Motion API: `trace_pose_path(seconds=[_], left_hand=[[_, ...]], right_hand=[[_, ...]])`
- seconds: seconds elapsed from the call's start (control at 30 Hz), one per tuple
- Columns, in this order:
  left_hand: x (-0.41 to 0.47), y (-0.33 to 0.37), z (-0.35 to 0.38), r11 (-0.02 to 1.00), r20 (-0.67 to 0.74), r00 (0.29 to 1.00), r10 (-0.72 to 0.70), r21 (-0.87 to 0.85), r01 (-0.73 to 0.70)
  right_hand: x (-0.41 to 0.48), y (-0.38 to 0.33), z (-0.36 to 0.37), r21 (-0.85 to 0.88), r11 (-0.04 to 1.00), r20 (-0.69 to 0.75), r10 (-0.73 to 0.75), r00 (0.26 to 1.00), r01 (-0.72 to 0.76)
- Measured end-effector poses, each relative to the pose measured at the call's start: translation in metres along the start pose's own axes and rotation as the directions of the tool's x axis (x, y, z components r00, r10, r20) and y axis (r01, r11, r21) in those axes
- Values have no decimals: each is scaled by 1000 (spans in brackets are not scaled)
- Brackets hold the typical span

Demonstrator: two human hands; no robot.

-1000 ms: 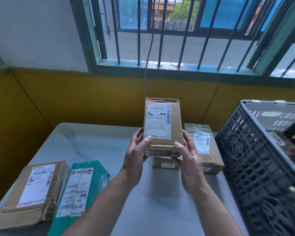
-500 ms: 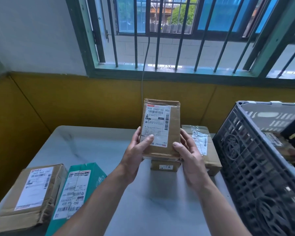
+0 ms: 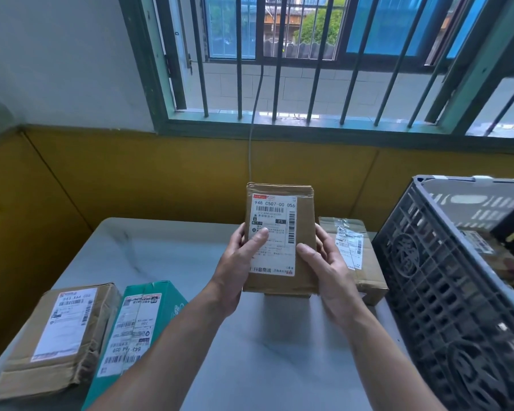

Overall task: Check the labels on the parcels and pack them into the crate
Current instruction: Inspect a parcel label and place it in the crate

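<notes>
The crate (image 3: 445, 307) runs off the right edge, and a small box (image 3: 287, 295) hides behind the held parcel (image 3: 304, 247).

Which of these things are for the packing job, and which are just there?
For the job: held parcel, brown parcel, green parcel, taped parcel, crate, left hand, right hand.
Just there: table, window bars, hanging cable.
</notes>
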State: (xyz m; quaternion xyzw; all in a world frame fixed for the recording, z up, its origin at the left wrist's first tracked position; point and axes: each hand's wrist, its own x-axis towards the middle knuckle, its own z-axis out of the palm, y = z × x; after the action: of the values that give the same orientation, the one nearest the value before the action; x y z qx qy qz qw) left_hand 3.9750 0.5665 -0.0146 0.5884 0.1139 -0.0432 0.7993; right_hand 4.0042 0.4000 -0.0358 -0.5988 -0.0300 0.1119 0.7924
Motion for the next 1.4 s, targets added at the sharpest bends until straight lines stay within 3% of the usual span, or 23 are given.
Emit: trace_pose_path(seconds=[0.37,0.57,0.77,0.97,1.23,1.4], left_hand=[[-2,3,3,998,-13,998,57,10,-56],[-3,-3,7,995,37,995,88,44,-90],[0,-5,8,983,-10,988,155,100,-153],[1,-6,11,991,-145,983,108,98,-95],[0,-3,18,985,-121,981,154,100,-142],[1,-2,17,991,-148,981,129,60,-121]], right_hand=[[-2,-5,3,-14,1000,-6,4,1000,-5],[1,-15,7,-27,999,-91,-39,995,36],[-1,-19,11,-58,996,-135,-71,988,63],[-3,-21,16,-113,992,-187,-83,979,62],[-3,-23,20,-203,973,-259,-159,953,108],[-3,-23,19,-179,980,-277,-131,952,83]])
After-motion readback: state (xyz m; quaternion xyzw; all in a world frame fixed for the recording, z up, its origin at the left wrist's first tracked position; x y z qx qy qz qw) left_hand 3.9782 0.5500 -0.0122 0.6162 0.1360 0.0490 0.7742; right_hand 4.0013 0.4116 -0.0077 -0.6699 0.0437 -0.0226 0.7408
